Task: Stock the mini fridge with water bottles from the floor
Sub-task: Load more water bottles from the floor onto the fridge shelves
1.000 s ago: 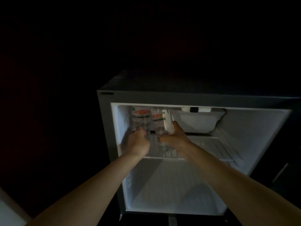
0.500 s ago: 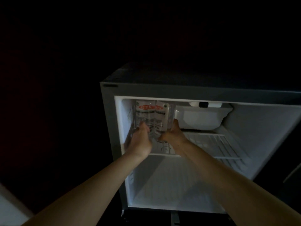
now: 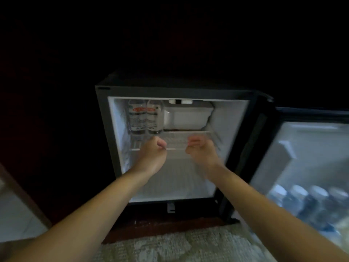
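Two clear water bottles with white and red labels, left bottle (image 3: 137,118) and right bottle (image 3: 154,118), stand side by side on the wire shelf (image 3: 198,135) at the back left of the open mini fridge (image 3: 177,91). My left hand (image 3: 153,154) is in front of the shelf's edge, just below the bottles, with its fingers curled into a fist and nothing in it. My right hand (image 3: 202,150) hovers level with it to the right, fingers loosely curled and holding nothing. Neither hand touches a bottle.
A white freezer box (image 3: 187,118) fills the top of the fridge right of the bottles. The fridge door (image 3: 306,148) hangs open at the right, with several blurred white-capped bottles (image 3: 306,201) low by it. A pale rug (image 3: 170,246) lies in front.
Both hands have let go of the two bottles and pulled back out of the fridge, the right one moving rightward. The view has drawn back and the open door has come into sight.
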`<state>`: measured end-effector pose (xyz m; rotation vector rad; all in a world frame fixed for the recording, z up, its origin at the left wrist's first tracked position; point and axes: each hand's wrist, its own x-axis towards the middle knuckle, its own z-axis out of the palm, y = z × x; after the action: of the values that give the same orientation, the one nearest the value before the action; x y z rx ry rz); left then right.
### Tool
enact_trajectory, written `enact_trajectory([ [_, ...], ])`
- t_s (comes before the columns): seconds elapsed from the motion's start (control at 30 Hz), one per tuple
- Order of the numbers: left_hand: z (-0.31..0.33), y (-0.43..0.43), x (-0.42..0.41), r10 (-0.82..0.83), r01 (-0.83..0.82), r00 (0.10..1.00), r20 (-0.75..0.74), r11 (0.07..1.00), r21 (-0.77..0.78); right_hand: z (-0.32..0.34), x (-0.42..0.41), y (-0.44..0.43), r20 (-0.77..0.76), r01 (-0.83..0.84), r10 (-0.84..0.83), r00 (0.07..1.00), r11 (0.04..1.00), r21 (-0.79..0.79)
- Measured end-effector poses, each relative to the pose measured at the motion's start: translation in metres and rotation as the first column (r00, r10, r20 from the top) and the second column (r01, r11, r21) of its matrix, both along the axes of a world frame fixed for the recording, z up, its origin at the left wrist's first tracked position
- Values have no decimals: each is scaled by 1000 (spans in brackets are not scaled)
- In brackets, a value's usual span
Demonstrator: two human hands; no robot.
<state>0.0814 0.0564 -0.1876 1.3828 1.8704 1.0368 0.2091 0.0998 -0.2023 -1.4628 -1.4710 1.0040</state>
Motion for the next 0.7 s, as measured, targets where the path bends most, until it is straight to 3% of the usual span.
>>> enact_trajectory([
  [0.17,25,-71,65,-118,118,979,164,993,8,21,88,-99,-21,68,-67,998,998,10],
  [0.43,22,-175,185,-356,375,875,328,927,5,31,213,-261,-126,316,-312,941,949,6],
  [0.7,-17,-291,308,-619,678,717,319,726,-116,1,302,-433,-165,610,-618,768,786,-103],
])
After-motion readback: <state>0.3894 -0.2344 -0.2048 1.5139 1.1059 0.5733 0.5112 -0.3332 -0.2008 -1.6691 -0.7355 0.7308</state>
